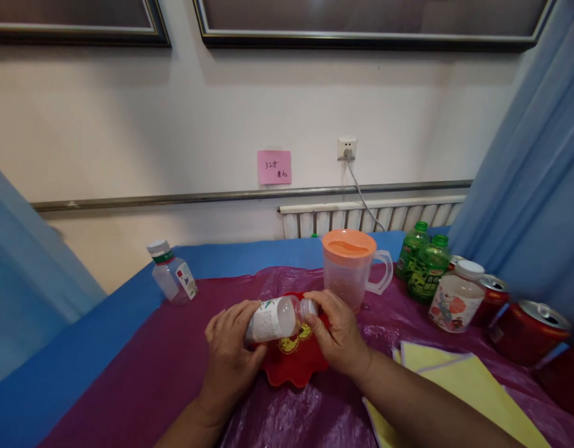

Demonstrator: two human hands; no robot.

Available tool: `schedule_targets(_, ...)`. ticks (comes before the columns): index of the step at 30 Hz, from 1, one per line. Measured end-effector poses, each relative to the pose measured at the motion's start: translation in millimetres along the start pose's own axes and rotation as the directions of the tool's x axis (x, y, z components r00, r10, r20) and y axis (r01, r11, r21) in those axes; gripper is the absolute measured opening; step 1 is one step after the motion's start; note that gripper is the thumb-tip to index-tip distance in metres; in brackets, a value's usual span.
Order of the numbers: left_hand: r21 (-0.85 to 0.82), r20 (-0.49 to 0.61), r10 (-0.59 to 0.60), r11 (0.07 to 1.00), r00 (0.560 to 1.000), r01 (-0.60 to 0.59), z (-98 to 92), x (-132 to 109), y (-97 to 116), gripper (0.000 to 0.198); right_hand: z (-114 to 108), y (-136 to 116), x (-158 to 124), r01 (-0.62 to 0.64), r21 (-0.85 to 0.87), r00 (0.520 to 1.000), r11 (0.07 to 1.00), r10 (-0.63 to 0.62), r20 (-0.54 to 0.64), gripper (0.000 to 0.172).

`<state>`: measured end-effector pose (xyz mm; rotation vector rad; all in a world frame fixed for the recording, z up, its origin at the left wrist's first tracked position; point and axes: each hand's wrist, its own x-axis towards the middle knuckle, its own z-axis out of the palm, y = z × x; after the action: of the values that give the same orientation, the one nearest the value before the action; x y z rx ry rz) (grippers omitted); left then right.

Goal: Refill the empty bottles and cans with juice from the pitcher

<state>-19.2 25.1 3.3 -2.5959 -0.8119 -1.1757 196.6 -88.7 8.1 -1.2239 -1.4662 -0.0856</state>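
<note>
Head view: left hand [231, 348] clasps bottle [272, 318]; right hand [338, 333] pinches its neck.

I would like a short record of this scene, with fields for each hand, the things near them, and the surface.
left hand: grips the body of a small bottle, held on its side
right hand: pinches the bottle's neck end
under the bottle: red dish with a wavy rim
behind: clear jug with orange lid, upright
far left: second small bottle, standing
right: two green bottles, a jar, red cans, yellow cloth
surface: purple plastic sheet over blue cover
</note>
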Motion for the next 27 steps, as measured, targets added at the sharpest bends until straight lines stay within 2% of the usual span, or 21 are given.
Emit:
schedule_targets(8,-0.046,0.001,-0.019,0.999,1.0,0.019,5.3,-3,-4,0.059,-2,0,1,0.079,-0.048,0.996,0.996,-0.076,0.054,0.031)
schedule_targets(13,-0.023,-0.012,-0.062,0.998,0.998,0.062,7.9,-2,-8,0.058,2,-1,-5,0.104,-0.036,0.993,0.994,-0.102,0.06,0.052)
schedule_targets(16,-0.006,-0.01,-0.056,0.998,0.998,0.056,8.1,-2,-11,0.058,3,-1,-8,0.058,-0.021,0.998,0.998,-0.057,0.04,0.061)
schedule_targets(18,-0.006,0.002,-0.039,0.999,0.999,0.039,7.5,-2,-11,0.058,3,1,-8,0.01,-0.02,1.0,1.0,-0.009,0.016,0.06)
schedule_targets(21,-0.011,0.008,-0.004,1.0,1.0,0.004,5.8,-2,-10,0.056,3,4,-7,-0.042,-0.015,0.999,0.999,0.042,0.0,0.048)
schedule_targets(24,-0.017,0.009,0.019,1.0,1.0,-0.019,3.8,-1,-7,0.056,3,6,-5,-0.049,0.007,0.999,0.999,0.049,0.02,0.033)
schedule_targets(27,-0.017,0.008,0.012,1.0,1.0,-0.012,2.8,-1,-6,0.056,3,5,-5,-0.031,0.008,0.999,0.999,0.03,0.034,0.032)
